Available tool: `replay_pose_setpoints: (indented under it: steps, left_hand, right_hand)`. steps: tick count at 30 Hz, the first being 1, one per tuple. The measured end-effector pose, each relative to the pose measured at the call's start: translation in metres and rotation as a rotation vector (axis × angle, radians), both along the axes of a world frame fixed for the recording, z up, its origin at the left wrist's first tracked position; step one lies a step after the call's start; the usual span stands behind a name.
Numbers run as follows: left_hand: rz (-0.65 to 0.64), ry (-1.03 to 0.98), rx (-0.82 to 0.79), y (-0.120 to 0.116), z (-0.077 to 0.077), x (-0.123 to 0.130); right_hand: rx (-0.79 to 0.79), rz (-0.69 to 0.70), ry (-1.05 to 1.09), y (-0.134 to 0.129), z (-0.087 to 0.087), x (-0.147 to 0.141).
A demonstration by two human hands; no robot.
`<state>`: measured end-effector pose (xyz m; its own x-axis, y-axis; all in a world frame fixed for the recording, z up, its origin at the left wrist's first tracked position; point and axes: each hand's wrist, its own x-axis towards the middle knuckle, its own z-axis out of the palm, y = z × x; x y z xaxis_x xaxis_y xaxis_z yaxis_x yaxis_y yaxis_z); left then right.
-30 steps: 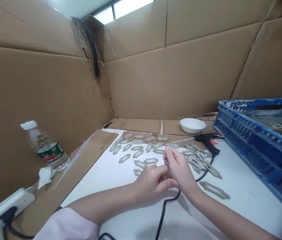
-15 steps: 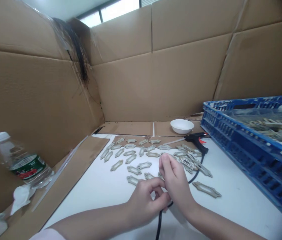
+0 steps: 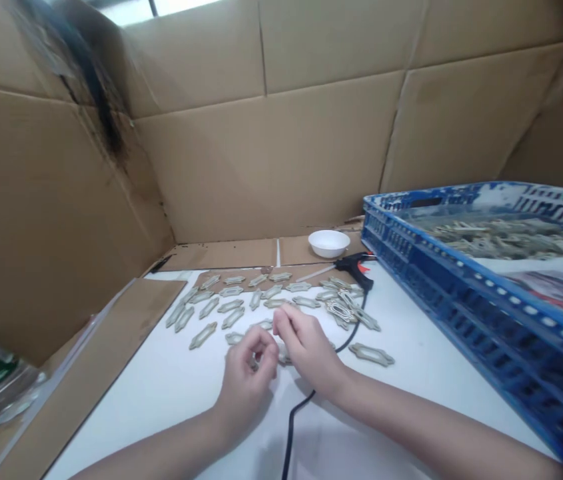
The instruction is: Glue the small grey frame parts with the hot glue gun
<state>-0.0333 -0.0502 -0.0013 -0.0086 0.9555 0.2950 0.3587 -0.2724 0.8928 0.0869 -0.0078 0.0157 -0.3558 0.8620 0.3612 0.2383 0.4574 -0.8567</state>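
The left hand [image 3: 246, 380] has curled tighter — any grip hidden — beside the half-bent right hand [image 3: 306, 350], cut-out frames [image 3: 231, 307] around them, a glue gun [image 3: 356, 265] beyond.

On my head camera the left hand [image 3: 248, 380] and right hand [image 3: 308, 350] curl close together over scattered beige fretwork plaques [image 3: 231, 313]; these lie on a white table [image 3: 136, 413]; a hot glue gun [image 3: 356, 265] sits just beyond, beside a blue plastic crate [image 3: 411, 280].

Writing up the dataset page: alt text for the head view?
The left hand and right hand meet over rows of small beige frame-shaped pieces on a white table. Beyond them lie a hot glue gun and a white bowl; a blue plastic crate of more pieces sits right, with cardboard walls behind.
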Motion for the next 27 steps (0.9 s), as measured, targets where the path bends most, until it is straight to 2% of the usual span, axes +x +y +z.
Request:
replay_pose_setpoints:
  steps: [7, 10, 12, 14, 16, 19, 24, 27]
  left_hand:
    - [0.158, -0.080, -0.072, 0.007, 0.007, -0.005]
    - [0.162, -0.101, -0.072, 0.010, 0.008, -0.005]
    - [0.148, -0.111, -0.080, 0.013, 0.007, -0.006]
    - [0.140, -0.098, -0.087, 0.017, 0.005, -0.009]
    - [0.145, -0.040, -0.081, 0.020, 0.003, -0.013]
    - [0.138, 0.108, -0.056, 0.024, 0.002, -0.016]
    - [0.040, 0.330, -0.038, 0.026, 0.000, -0.013]
    - [-0.010, 0.536, 0.055, 0.028, 0.001, -0.012]
  right_hand:
    - [0.042, 0.084, -0.145, 0.008, -0.003, 0.004]
    - [0.023, 0.195, -0.196, 0.015, 0.003, 0.009]
    - [0.014, 0.217, -0.239, 0.024, 0.013, 0.017]
    - [-0.007, 0.167, -0.302, 0.038, 0.025, 0.031]
    - [-0.047, 0.001, -0.343, 0.052, 0.038, 0.048]
    - [-0.066, -0.147, -0.401, 0.068, 0.052, 0.072]
    - [-0.077, -0.162, -0.418, 0.079, 0.053, 0.087]
    - [-0.078, -0.122, -0.426, 0.081, 0.049, 0.086]
